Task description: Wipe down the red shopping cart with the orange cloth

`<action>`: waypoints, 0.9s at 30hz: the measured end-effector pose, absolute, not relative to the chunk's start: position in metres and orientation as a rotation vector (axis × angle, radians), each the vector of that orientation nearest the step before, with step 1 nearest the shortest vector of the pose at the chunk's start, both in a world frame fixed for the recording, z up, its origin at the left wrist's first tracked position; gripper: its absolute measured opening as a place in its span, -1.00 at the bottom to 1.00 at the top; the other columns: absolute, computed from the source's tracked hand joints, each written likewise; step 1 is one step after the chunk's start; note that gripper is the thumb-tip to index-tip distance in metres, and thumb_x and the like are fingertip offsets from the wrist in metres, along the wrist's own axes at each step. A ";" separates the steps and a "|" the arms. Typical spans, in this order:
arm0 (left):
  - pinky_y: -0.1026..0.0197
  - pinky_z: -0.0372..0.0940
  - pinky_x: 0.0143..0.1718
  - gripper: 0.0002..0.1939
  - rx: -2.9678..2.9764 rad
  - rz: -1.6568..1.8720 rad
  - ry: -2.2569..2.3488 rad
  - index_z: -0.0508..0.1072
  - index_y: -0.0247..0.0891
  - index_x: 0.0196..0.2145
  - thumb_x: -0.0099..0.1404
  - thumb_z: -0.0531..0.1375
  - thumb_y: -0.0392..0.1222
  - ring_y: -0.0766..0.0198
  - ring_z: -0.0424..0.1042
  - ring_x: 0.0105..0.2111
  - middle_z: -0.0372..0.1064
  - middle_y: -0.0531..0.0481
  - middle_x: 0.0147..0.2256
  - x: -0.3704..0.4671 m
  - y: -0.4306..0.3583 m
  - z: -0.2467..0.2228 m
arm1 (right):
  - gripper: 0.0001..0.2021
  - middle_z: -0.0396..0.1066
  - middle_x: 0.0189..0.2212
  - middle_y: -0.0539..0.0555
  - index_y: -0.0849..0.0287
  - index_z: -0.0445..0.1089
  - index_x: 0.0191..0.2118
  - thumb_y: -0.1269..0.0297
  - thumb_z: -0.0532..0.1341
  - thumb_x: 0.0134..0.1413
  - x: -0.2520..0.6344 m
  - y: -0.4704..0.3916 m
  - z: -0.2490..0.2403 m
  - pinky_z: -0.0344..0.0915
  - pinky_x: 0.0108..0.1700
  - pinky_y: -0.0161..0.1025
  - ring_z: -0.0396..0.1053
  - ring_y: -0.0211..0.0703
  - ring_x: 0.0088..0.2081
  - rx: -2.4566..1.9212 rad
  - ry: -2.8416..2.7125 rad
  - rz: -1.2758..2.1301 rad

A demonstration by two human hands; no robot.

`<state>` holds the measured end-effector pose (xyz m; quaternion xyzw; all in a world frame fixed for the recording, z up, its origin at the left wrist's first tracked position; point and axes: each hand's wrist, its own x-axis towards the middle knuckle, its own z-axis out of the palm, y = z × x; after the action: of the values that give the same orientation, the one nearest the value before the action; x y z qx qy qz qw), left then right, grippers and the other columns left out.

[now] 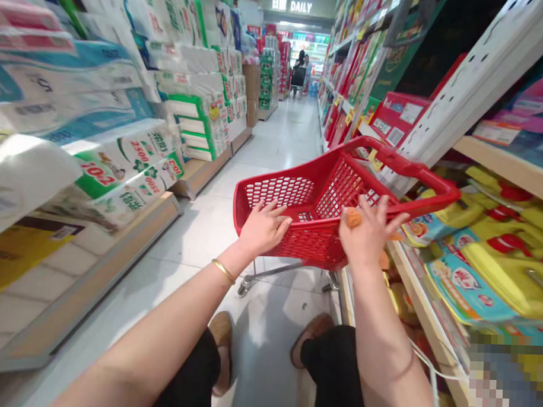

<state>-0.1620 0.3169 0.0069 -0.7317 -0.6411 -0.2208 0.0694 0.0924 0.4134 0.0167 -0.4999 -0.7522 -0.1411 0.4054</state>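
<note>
A red plastic shopping cart (312, 243) stands turned sideways before me, its handle (432, 194) toward the right-hand shelf. My left hand (264, 228) lies over the near rim at the cart's left part, fingers stretched and apart; a gold bangle (223, 272) circles that wrist. Farther right, my right hand (367, 233) is at the near side below the handle, its fingers spread. A small round orange thing (354, 217) shows by its thumb; I cannot tell what it is or whether it is held. The visible part of the basket has no goods in it.
Stacked tissue packs (130, 163) line the left shelf. Yellow-capped-in-red detergent jugs (496, 265) fill the right shelf, close to my right arm. A tiled aisle floor (283, 130) runs ahead, with a person (299, 61) and a dark cart (298, 78) far off.
</note>
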 end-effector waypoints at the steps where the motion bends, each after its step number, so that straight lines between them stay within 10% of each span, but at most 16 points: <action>1: -0.31 0.03 0.47 -0.49 -2.199 -0.654 -1.921 0.66 -0.04 0.06 0.63 -0.09 0.04 -0.06 0.22 0.43 0.44 0.00 0.30 -0.164 0.317 0.007 | -0.70 0.62 0.04 0.28 0.16 0.61 -0.11 0.15 0.14 0.40 0.077 0.404 0.017 -0.39 0.48 0.56 0.21 0.36 0.42 -1.166 -2.015 -0.292; 6: -0.30 0.00 0.48 -0.46 -2.217 -0.623 -1.879 0.67 -0.05 0.03 0.63 -0.10 0.06 -0.05 0.21 0.44 0.42 0.00 0.31 -0.176 0.317 0.009 | -0.71 0.66 -0.19 0.20 0.13 0.56 -0.26 0.17 0.13 0.40 0.041 0.384 0.020 -0.38 0.56 0.38 0.51 0.18 0.13 -1.026 -2.255 -0.177; 14: -0.29 0.01 0.48 -0.48 -2.208 -0.647 -1.896 0.66 -0.03 0.06 0.63 -0.10 0.04 -0.03 0.27 0.40 0.43 0.00 0.30 -0.173 0.313 0.009 | -0.67 0.34 0.38 0.25 0.11 0.59 -0.04 0.13 0.11 0.35 0.122 0.436 0.015 -0.57 0.44 0.62 -0.07 0.47 0.53 -1.328 -1.668 -0.436; 22: -0.26 0.02 0.48 -0.47 -2.184 -0.614 -1.892 0.64 -0.09 0.10 0.64 -0.11 0.04 -0.04 0.24 0.42 0.40 -0.05 0.32 -0.171 0.316 0.009 | -0.66 0.53 0.22 0.16 0.07 0.59 0.08 0.18 0.11 0.41 0.044 0.384 0.014 -0.48 0.54 0.47 0.27 0.18 0.40 -1.012 -2.254 -0.173; 27: -0.27 0.02 0.48 -0.46 -2.151 -0.614 -1.885 0.59 -0.10 0.19 0.64 -0.13 0.04 -0.06 0.20 0.45 0.30 -0.07 0.39 -0.163 0.315 0.008 | -0.62 0.29 0.42 0.21 0.07 0.58 0.12 0.22 0.10 0.37 0.102 0.416 0.023 -0.55 0.39 0.73 -0.09 0.43 0.54 -1.396 -1.800 -0.348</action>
<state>-0.1628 0.3147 0.0080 -0.7311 -0.6406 -0.2087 0.1078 0.1021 0.4164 0.0227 -0.5535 -0.7137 -0.1381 0.4064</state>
